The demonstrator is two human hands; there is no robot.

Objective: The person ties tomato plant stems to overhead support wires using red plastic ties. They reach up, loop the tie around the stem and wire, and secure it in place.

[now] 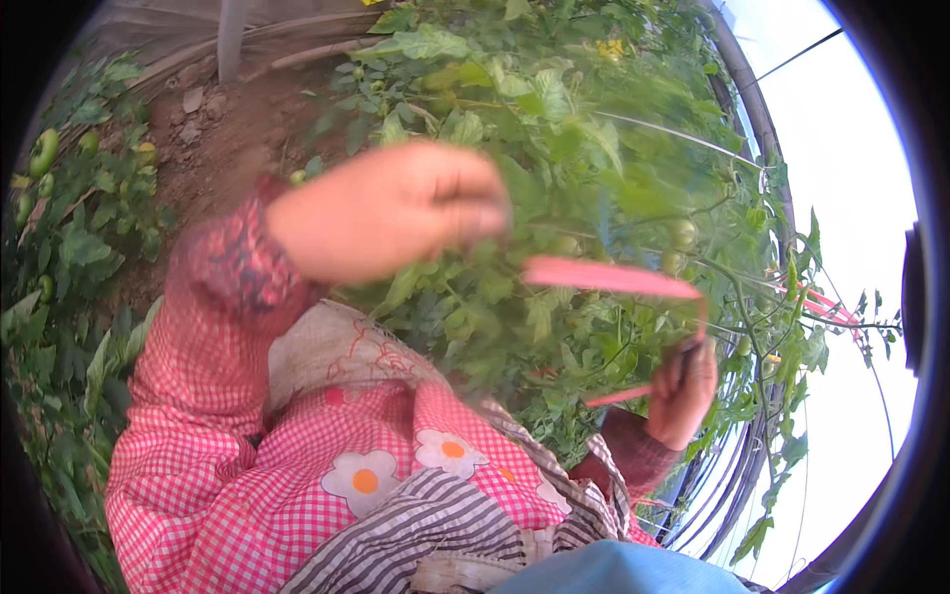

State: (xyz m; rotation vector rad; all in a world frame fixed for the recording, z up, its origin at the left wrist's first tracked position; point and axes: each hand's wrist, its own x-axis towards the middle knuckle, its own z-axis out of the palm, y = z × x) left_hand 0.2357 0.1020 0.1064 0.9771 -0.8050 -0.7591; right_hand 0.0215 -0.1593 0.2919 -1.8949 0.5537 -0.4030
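My left hand point(401, 208) is raised at the centre left, blurred, its fingers curled; whether it holds anything cannot be made out. Just right of its fingers is the blurred end of a pink strip point(608, 277), with a gap visible between. The strip runs right, bends down and passes into my right hand point(683, 386), which grips it at the lower right; a shorter pink end sticks out to the left of that hand. Between and behind both hands are leafy tomato plants point(549, 327) with green tomatoes point(683, 234), near my right hand.
More tomato plants point(82, 237) with green fruit grow at the left, beside bare soil point(200, 141). A pale post point(231, 41) stands at the top left. A white string point(675, 136) crosses the foliage. Other pink strips point(824, 308) and a curved frame pole point(757, 111) are at the right.
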